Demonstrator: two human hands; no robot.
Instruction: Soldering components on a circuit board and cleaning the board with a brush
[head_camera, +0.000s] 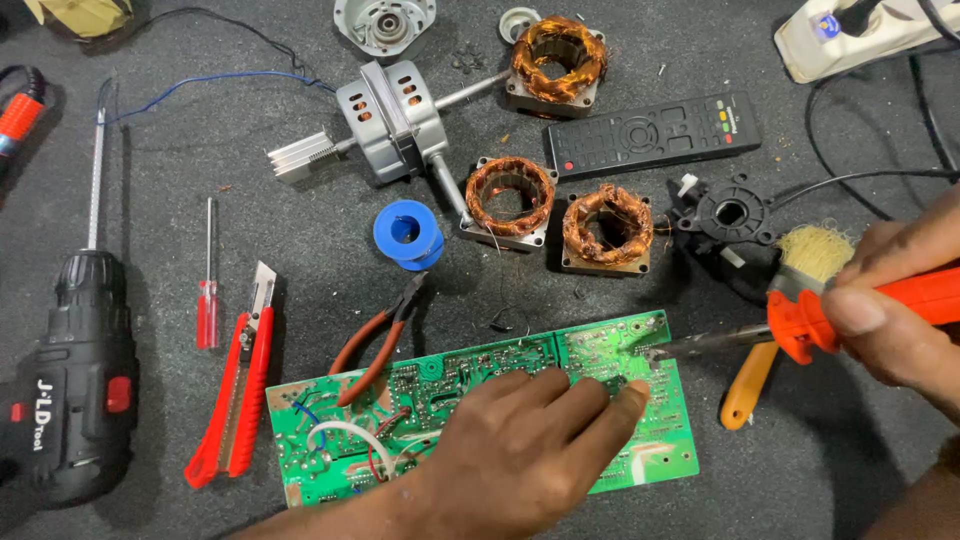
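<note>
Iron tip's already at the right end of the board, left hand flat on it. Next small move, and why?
Probably ease the soldering iron tip down onto the joint under it. The right hand holds the iron with its tip at the right section of the green circuit board, by the left hand's index fingertip, which pins the board. No solder wire is in either hand.

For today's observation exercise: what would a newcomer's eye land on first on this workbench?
Probably the bright green circuit board at lower centre, pressed flat by the left hand while the right hand brings an orange-handled soldering iron to its upper right part. Next, three copper-wound motor coils behind it, and the black cordless drill at far left.
</note>
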